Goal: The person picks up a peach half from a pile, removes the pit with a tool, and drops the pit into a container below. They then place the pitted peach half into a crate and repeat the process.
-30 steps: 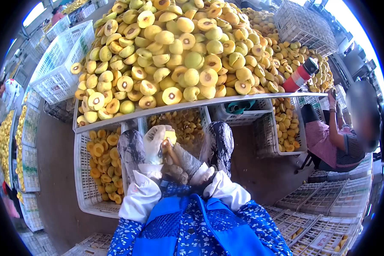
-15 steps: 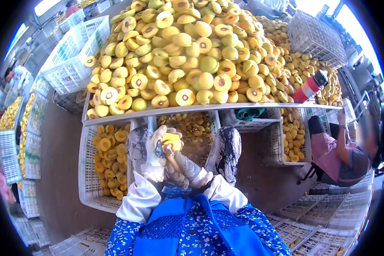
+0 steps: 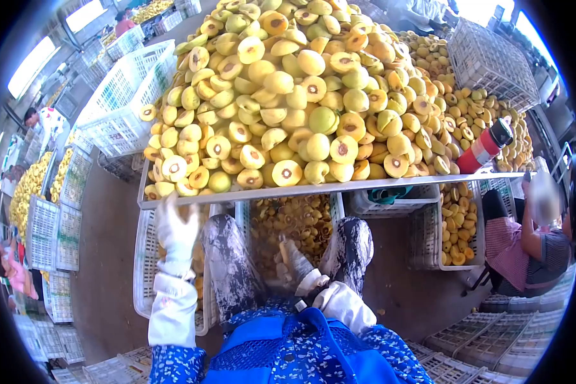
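Left hand (image 3: 177, 232) wide, thumb spread from fingers, at front edge of counter (image 3: 377, 186), above left crate (image 3: 145, 275). Right hand (image 3: 291, 261) low between knees (image 3: 227, 253), fingers curled; can't tell if it grips anything. Halved fruit (image 3: 301, 115) heaped on counter, red bottle (image 3: 481, 152) beside heap, right side. More fruit in crates below.
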Action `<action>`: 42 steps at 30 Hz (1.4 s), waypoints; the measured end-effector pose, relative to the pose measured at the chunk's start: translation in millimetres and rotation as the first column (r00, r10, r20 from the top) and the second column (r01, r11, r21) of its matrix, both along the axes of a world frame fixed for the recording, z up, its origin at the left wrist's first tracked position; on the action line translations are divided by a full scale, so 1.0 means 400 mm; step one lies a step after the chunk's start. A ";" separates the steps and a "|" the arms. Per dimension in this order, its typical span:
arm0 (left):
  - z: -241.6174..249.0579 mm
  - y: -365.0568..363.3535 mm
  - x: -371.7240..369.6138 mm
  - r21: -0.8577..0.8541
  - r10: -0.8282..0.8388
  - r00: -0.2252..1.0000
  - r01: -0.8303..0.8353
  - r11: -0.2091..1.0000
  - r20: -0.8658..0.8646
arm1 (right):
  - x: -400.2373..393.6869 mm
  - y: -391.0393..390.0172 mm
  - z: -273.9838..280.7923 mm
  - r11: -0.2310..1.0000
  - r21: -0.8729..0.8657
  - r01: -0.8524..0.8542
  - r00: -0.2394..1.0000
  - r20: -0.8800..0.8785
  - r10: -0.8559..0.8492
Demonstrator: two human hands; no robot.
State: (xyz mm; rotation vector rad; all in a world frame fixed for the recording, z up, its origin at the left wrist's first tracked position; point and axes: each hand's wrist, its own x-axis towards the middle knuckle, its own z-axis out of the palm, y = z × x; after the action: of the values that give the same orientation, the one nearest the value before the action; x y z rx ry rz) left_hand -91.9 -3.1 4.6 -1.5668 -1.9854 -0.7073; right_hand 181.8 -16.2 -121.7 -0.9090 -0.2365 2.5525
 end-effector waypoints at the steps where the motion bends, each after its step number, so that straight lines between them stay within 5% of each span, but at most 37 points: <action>1: -0.009 0.066 0.030 -0.023 -0.154 0.980 0.158 0.987 0.122 | -0.004 -0.003 0.024 1.000 -0.029 0.001 0.999 0.041 0.000; 2: -0.002 0.119 0.080 -0.246 -0.121 0.950 0.195 0.949 0.287 | -0.014 -0.003 0.041 0.999 -0.041 0.005 0.997 0.081 -0.002; 4: -0.109 0.231 0.121 -0.171 -0.290 0.954 0.300 0.939 0.077 | -0.042 0.013 0.037 0.996 0.083 0.019 0.977 0.208 -0.036; 6: -0.160 0.311 0.155 -0.369 -0.063 0.877 0.264 0.891 0.476 | -0.030 0.022 0.033 0.975 0.222 -0.005 0.966 0.252 -0.052; 8: -0.141 0.322 0.155 -0.505 0.017 0.855 0.291 0.813 0.519 | -0.017 0.018 0.068 0.967 0.254 -0.019 0.964 0.261 -0.050; 11: -0.043 0.301 0.169 -0.580 -0.011 0.859 0.356 0.733 0.512 | -0.026 0.009 0.079 0.953 0.297 -0.059 0.940 0.338 -0.047; 14: -0.055 0.303 0.173 -0.419 -0.073 0.779 0.411 0.810 0.622 | -0.014 0.017 0.098 0.936 0.333 -0.116 0.955 0.297 0.013; 15: -0.092 0.313 0.168 -0.198 -0.154 0.622 0.460 0.866 0.768 | -0.011 0.015 0.103 0.931 0.341 -0.126 0.963 0.267 0.033; 17: -0.132 0.318 0.166 0.244 -0.359 0.236 0.406 0.881 0.903 | -0.028 0.007 0.118 0.804 0.590 0.075 0.935 0.238 -0.262; 18: -0.131 0.313 0.173 0.341 -0.258 -0.280 0.306 0.889 0.925 | -0.035 0.000 0.122 0.703 0.694 0.156 0.897 0.198 -0.395; 21: -0.079 0.246 0.188 0.384 -0.184 -0.447 0.410 0.827 0.875 | -0.009 0.059 0.169 0.441 0.892 0.100 0.854 0.150 -0.498; 23: -0.081 0.207 0.237 0.529 -0.306 -0.507 0.386 0.755 0.806 | -0.016 0.097 0.269 0.098 0.995 0.036 0.749 0.038 -0.661; 25: -0.084 0.176 0.282 0.535 -0.425 -0.335 0.399 0.745 0.841 | -0.026 0.132 0.303 -0.032 0.947 -0.321 0.591 0.173 -0.788; 26: -0.083 0.153 0.297 0.518 -0.443 -0.269 0.426 0.742 0.855 | -0.038 0.149 0.278 0.029 0.917 -0.398 0.571 0.272 -0.774; 27: -0.149 0.156 0.290 0.492 -0.422 -0.255 0.435 0.754 0.870 | -0.048 0.159 0.286 0.087 0.878 -0.471 0.545 0.368 -0.753; 28: -0.214 0.160 0.282 0.466 -0.400 -0.240 0.443 0.766 0.885 | -0.039 0.152 0.308 0.021 0.812 -0.583 0.553 0.415 -0.722; 31: -0.213 0.134 0.293 0.383 -0.300 -0.273 0.338 0.860 0.914 | -0.067 0.155 0.246 0.165 0.648 -0.743 0.413 0.639 -0.648; 32: -0.222 0.127 0.295 0.445 -0.333 -0.345 0.330 0.832 0.878 | -0.069 0.149 0.226 0.098 0.721 -0.686 0.494 0.560 -0.665; 35: -0.240 0.118 0.310 0.375 -0.338 -0.185 0.223 0.900 0.923 | -0.063 0.147 0.194 0.115 0.831 -0.544 0.595 0.479 -0.646; 36: -0.258 0.114 0.289 0.258 -0.187 -0.212 0.383 0.887 0.959 | -0.058 0.151 0.202 0.001 0.912 -0.411 0.687 0.310 -0.657; 37: -0.310 0.121 0.297 0.407 -0.348 -0.226 0.321 0.855 0.910 | -0.052 0.152 0.206 0.116 0.957 -0.266 0.785 0.285 -0.550; 38: -0.249 0.100 0.313 0.366 -0.337 -0.144 0.328 0.871 0.930 | -0.044 0.153 0.206 0.256 0.959 -0.123 0.864 0.230 -0.447; 39: -0.188 0.079 0.329 0.323 -0.322 -0.061 0.330 0.887 0.945 | -0.039 0.141 0.229 0.273 0.946 -0.172 0.837 0.287 -0.466; 41: -0.118 0.054 0.339 0.162 -0.234 0.149 0.382 0.910 0.961 | -0.030 0.142 0.220 0.068 0.934 -0.351 0.774 0.331 -0.541; 42: -0.083 0.047 0.346 0.157 -0.202 0.088 0.364 0.918 0.975 | -0.035 0.111 0.203 0.211 0.958 -0.196 0.837 0.275 -0.472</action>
State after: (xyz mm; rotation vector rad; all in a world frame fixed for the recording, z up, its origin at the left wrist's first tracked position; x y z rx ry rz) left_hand 46.6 15.7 -28.5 -1.7333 -2.5547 -2.3893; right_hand 167.8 28.4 -40.6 -0.9113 -1.6475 1.2773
